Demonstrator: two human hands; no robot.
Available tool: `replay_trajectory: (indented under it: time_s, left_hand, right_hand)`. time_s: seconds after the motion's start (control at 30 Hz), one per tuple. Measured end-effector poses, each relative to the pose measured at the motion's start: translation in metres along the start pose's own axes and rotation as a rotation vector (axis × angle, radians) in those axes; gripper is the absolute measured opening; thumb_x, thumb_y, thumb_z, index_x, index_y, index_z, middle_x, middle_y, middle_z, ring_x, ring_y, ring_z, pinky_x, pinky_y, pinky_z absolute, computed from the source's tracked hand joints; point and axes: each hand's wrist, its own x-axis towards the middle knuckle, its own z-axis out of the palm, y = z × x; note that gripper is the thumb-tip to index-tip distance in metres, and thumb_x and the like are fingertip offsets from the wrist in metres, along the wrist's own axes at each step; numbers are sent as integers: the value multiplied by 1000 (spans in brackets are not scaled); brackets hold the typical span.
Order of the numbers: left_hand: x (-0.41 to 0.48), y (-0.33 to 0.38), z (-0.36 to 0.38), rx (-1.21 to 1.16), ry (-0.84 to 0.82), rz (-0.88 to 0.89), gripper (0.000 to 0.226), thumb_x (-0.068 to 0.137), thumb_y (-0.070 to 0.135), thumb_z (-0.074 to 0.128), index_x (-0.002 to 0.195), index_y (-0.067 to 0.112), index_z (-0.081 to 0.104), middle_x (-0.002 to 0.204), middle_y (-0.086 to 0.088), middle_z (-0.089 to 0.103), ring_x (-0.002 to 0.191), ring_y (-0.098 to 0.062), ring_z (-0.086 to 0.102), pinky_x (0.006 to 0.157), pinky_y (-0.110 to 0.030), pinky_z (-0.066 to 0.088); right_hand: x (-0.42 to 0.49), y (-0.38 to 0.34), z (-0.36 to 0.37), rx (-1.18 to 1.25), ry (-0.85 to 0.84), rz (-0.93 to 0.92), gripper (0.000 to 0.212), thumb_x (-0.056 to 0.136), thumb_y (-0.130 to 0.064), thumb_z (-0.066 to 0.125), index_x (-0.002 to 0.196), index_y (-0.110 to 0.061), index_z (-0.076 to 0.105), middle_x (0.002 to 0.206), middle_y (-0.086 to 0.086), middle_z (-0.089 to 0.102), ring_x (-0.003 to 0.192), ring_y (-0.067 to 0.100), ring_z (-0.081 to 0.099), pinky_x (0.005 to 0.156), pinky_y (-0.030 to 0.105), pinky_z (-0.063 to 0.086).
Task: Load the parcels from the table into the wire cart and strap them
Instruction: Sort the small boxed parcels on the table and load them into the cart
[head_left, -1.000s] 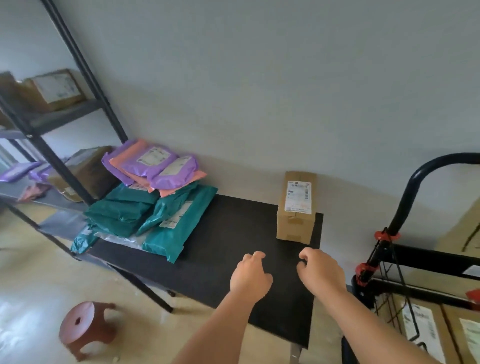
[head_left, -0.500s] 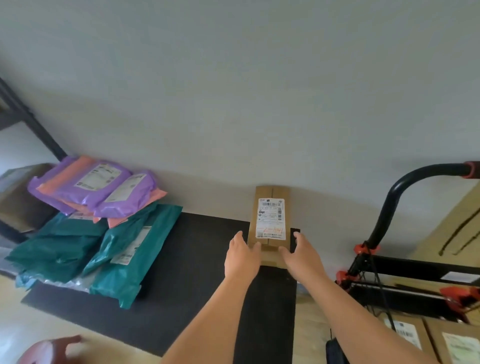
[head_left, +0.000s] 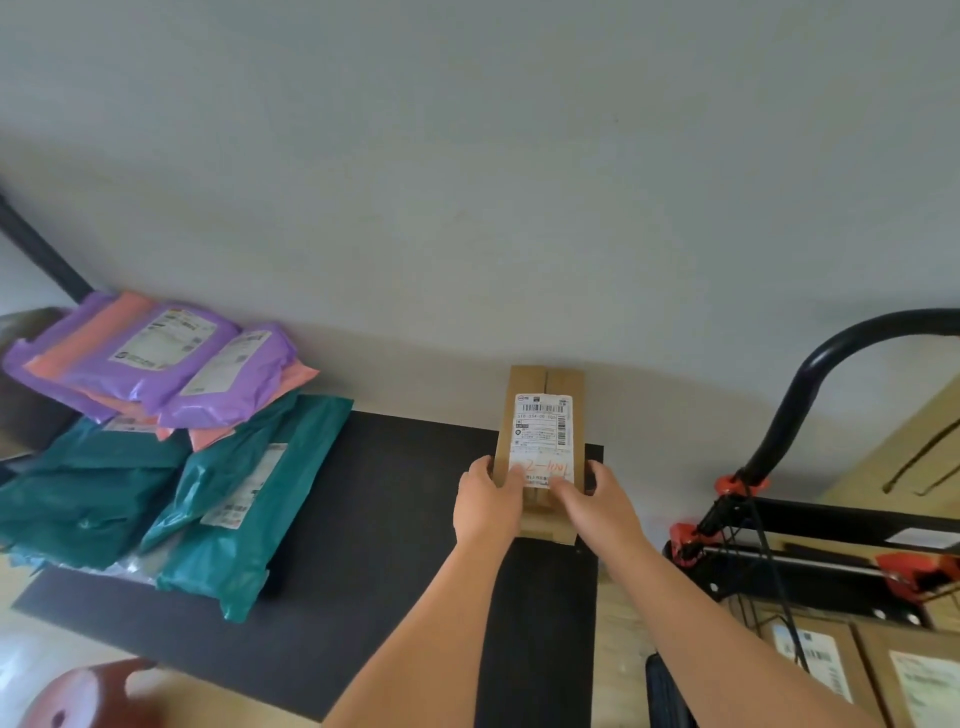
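Cardboard box (head_left: 542, 431) sits at the far right corner of the black worktop (head_left: 395, 519), label up. Left hand (head_left: 488, 506) grips its left side and right hand (head_left: 597, 501) its right side. Thumbs are pressed on the label, and the other fingers are curled down the sides.

Teal mailers (head_left: 218, 514) are piled on the worktop's left end, with purple mailers (head_left: 156, 364) on top. Wire cart (head_left: 810, 577) stands just off the worktop's right edge, with labelled boxes (head_left: 810, 654) inside. Red stool (head_left: 88, 696) is by the worktop's near left corner.

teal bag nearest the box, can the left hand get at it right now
Probably not yet: the left hand is holding the cardboard box with the right hand. Once freed, only bare table lies between it and the teal bag.
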Motion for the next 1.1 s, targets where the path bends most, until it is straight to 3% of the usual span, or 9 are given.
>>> replay_trajectory:
  time_s: [0.07, 0.13, 0.23, 0.37, 0.53, 0.63, 0.77, 0.87, 1.1]
  left_hand:
    - [-1, -7, -1, -6, -15, -15, 57, 95, 48, 51, 145, 22, 40, 132, -1, 52, 103, -16, 60, 76, -28, 54]
    - [-4, -18, -2, -24, -48, -36, 58, 93, 55, 50, 143, 26, 43, 127, -1, 54, 99, -14, 62, 78, -31, 58]
    - [-14, -37, -4, -61, -120, -85, 57, 89, 64, 49, 132, 26, 53, 104, 8, 66, 86, -8, 66, 68, -25, 56]
    - [-34, -59, -8, -179, -170, -200, 57, 88, 68, 48, 124, 24, 55, 97, 9, 66, 83, -8, 64, 59, -19, 47]
    - [-64, -87, -19, -319, -223, -288, 51, 89, 63, 53, 120, 24, 49, 102, 4, 64, 93, -12, 63, 73, -27, 50]
    - [-84, -109, -25, -365, -256, -324, 46, 89, 61, 54, 116, 25, 45, 105, 1, 63, 98, -16, 62, 90, -37, 52]
    - [-120, -137, -43, -443, -289, -340, 41, 87, 60, 59, 106, 25, 51, 103, 0, 66, 94, -16, 63, 81, -35, 53]
    - [-153, -151, -60, -443, -348, -311, 52, 76, 63, 64, 107, 22, 55, 105, 0, 66, 93, -14, 62, 71, -30, 49]
    - [-209, -170, -73, -520, -571, -329, 58, 77, 62, 65, 116, 25, 44, 118, -6, 62, 108, -24, 58, 88, -42, 46]
  right_hand:
    - [-4, 5, 1, -48, -2, 36, 63, 96, -53, 51, 147, -19, 36, 140, 4, 53, 123, 24, 55, 97, 36, 46]
    - [-10, 12, 1, -114, -55, 62, 62, 98, -60, 36, 139, -15, 46, 124, 4, 61, 108, 21, 61, 91, 34, 50]
    - [-24, 24, 2, -128, -113, 131, 76, 92, -72, 24, 128, -11, 54, 118, 6, 63, 100, 19, 61, 92, 35, 52]
    - [-50, 34, 11, 64, -157, 292, 91, 86, -77, 34, 148, -11, 31, 146, 12, 46, 133, 31, 45, 109, 47, 40]
    - [-98, 52, 17, 430, -269, 436, 102, 70, -77, 53, 152, -23, 26, 152, 9, 40, 141, 37, 35, 112, 65, 27]
    - [-127, 62, 23, 440, -292, 424, 99, 66, -75, 56, 149, -25, 34, 150, 9, 44, 139, 38, 37, 111, 65, 30]
    - [-169, 72, 29, 458, -289, 423, 94, 65, -72, 58, 144, -24, 40, 140, 12, 52, 132, 37, 45, 108, 61, 38]
    - [-203, 80, 31, 403, -257, 368, 89, 69, -70, 61, 141, -21, 44, 134, 12, 57, 124, 34, 53, 104, 57, 44]
    - [-281, 101, 28, 446, -130, 226, 80, 72, -56, 71, 141, -31, 41, 126, 4, 63, 114, 27, 61, 101, 55, 48]
